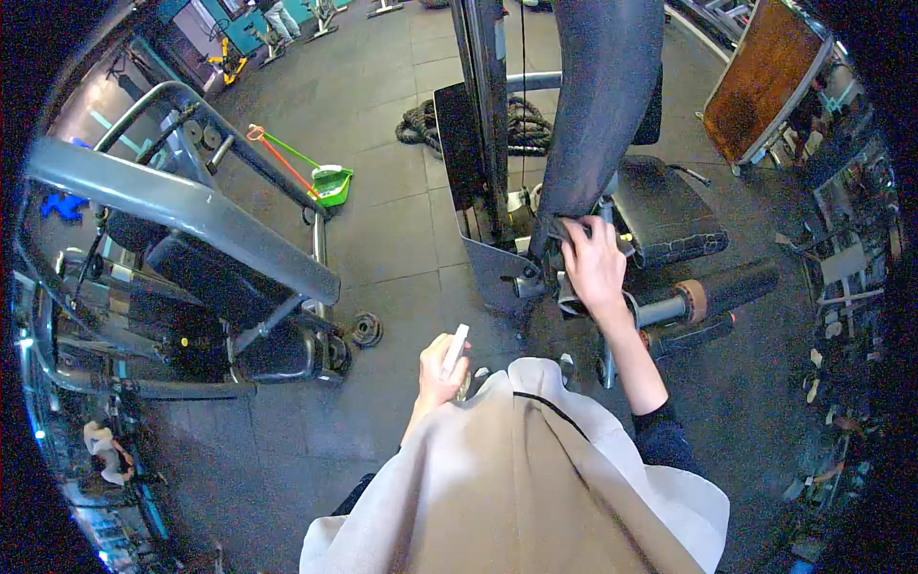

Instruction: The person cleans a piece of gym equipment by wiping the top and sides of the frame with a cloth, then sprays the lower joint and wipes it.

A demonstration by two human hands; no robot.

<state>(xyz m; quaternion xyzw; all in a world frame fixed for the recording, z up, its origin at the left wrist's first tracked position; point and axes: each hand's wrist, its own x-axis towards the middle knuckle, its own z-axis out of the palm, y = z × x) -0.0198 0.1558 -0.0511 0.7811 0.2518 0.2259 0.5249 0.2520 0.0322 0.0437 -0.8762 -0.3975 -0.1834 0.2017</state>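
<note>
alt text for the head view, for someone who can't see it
A person's right hand holds a dark cloth against a gym machine; the left hand holds what looks like a spray bottle. A green dustpan is on the floor.

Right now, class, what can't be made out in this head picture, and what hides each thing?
- Head view: the lower part of the spray bottle, mostly covered by the left hand.
- Head view: the dark cloth's full outline, partly hidden by the right hand.
- Head view: the middle of the rope, behind the machine.
- Head view: the distant person's head, cut off by the top edge.
</note>
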